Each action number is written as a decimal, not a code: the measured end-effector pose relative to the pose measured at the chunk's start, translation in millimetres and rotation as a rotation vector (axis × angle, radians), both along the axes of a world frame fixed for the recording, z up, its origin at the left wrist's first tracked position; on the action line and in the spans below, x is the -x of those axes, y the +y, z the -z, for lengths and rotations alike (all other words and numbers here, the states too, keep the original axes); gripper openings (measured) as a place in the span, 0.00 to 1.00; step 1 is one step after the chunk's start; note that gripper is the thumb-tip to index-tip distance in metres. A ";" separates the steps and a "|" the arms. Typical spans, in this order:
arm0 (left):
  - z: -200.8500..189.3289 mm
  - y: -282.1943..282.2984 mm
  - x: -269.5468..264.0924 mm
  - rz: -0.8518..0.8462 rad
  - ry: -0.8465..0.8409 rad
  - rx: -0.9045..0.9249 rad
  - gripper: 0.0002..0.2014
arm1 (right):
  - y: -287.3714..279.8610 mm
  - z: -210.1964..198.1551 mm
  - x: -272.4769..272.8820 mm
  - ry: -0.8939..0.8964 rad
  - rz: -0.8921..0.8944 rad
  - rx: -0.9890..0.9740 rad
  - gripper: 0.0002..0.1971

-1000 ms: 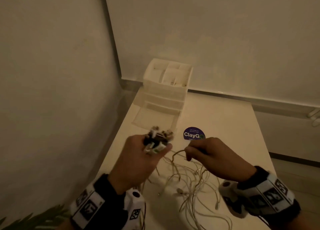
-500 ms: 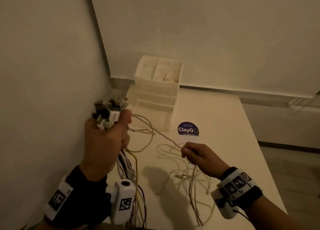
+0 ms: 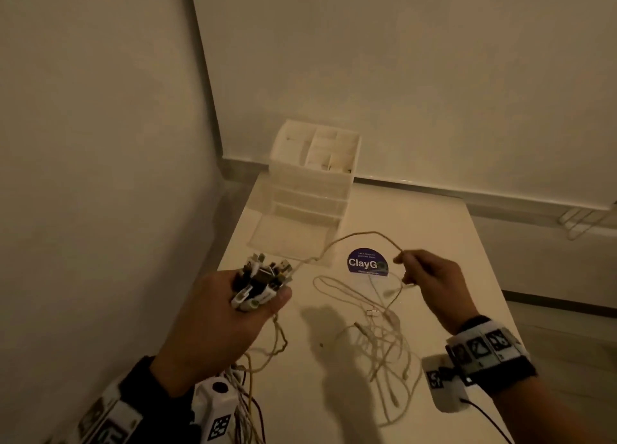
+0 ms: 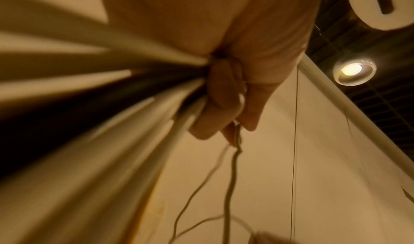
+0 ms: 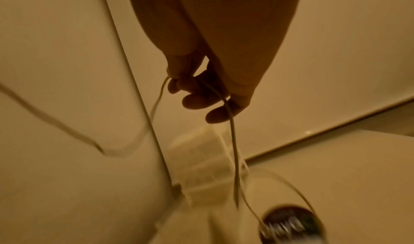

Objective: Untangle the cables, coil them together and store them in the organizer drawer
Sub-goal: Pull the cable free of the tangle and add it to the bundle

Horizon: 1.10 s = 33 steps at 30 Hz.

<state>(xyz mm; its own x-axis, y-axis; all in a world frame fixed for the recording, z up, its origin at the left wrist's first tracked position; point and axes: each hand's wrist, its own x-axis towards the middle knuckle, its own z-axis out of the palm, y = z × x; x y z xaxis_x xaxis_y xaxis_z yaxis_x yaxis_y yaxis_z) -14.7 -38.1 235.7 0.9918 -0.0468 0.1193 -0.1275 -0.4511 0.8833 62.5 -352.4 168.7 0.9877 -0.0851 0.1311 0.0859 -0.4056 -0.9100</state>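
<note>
My left hand (image 3: 230, 313) grips a bundle of cable plugs (image 3: 260, 283), white and black, held above the table's left side; the cords hang down past my wrist. One thin white cable (image 3: 360, 235) arcs from the bundle to my right hand (image 3: 424, 276), which pinches it between thumb and fingers (image 5: 179, 86) above the table. Loose white cables (image 3: 377, 336) lie tangled on the table below my right hand. The white organizer (image 3: 314, 173) stands at the table's far left, its bottom drawer (image 3: 287, 236) pulled out.
A round purple "ClayGo" sticker (image 3: 367, 265) lies on the white table (image 3: 450, 260) in front of the drawer. Walls close in on the left and behind. The table's right edge drops to the floor.
My left hand has come down and rightward with the plug bundle. My right hand has risen and moved right, drawing one cable out into an arc above the tangle.
</note>
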 end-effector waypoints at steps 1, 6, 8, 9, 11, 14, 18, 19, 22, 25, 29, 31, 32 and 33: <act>1.7 -4.2 -2.9 -0.036 -0.004 -0.026 0.15 | 1.9 -18.0 3.2 -0.026 -0.053 -0.024 0.09; -1.7 -33.1 -15.4 -0.015 -0.047 0.021 0.08 | 25.6 -68.9 25.7 -0.001 -0.352 0.053 0.08; -5.7 -50.0 -15.8 0.012 -0.069 0.070 0.08 | 38.5 -72.9 36.9 -0.023 -0.387 0.082 0.08; -6.7 -58.0 -16.3 0.010 -0.042 0.119 0.10 | 45.0 -73.0 42.7 -0.053 -0.393 0.103 0.08; -4.1 -68.2 -18.9 0.013 0.037 0.241 0.14 | 58.0 -70.8 53.4 -0.146 -0.390 0.153 0.07; -1.4 -72.6 -18.8 0.045 0.161 0.438 0.11 | 74.1 -66.0 63.8 -0.308 -0.314 0.227 0.08; 4.6 -67.1 -15.4 0.089 0.245 0.623 0.15 | 88.3 -53.4 75.3 -0.311 -0.302 0.262 0.11; 6.8 -64.8 -13.7 0.079 0.236 0.613 0.16 | 92.3 -50.8 79.6 -0.293 -0.329 0.278 0.11; 10.0 -57.0 -10.2 0.013 0.178 0.549 0.13 | 95.3 -39.7 94.6 -0.237 -0.367 0.235 0.11; 12.0 -38.3 -13.1 -0.095 0.171 0.649 0.17 | 81.0 -17.6 120.7 -0.082 -0.338 0.143 0.09; 16.3 -15.8 -4.6 -0.008 0.199 0.518 0.10 | 56.3 8.7 162.5 0.262 -0.289 0.064 0.12; 19.0 -13.6 3.6 0.046 0.225 0.520 0.08 | 53.8 7.0 176.1 0.378 -0.313 0.001 0.12; 20.5 -12.0 7.4 0.070 0.239 0.534 0.08 | 53.9 4.7 180.6 0.390 -0.309 -0.012 0.12; 21.4 -10.1 10.0 0.092 0.253 0.535 0.07 | 50.3 3.8 186.3 0.400 -0.315 0.004 0.12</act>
<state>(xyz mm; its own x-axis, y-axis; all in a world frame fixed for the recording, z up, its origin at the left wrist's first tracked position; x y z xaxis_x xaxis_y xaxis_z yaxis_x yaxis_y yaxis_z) -24.7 -48.2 214.3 0.9872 -0.1321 -0.0890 0.0985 0.0673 0.9929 -123.8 -302.1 164.9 0.9384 0.2243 -0.2630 -0.1507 -0.4193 -0.8953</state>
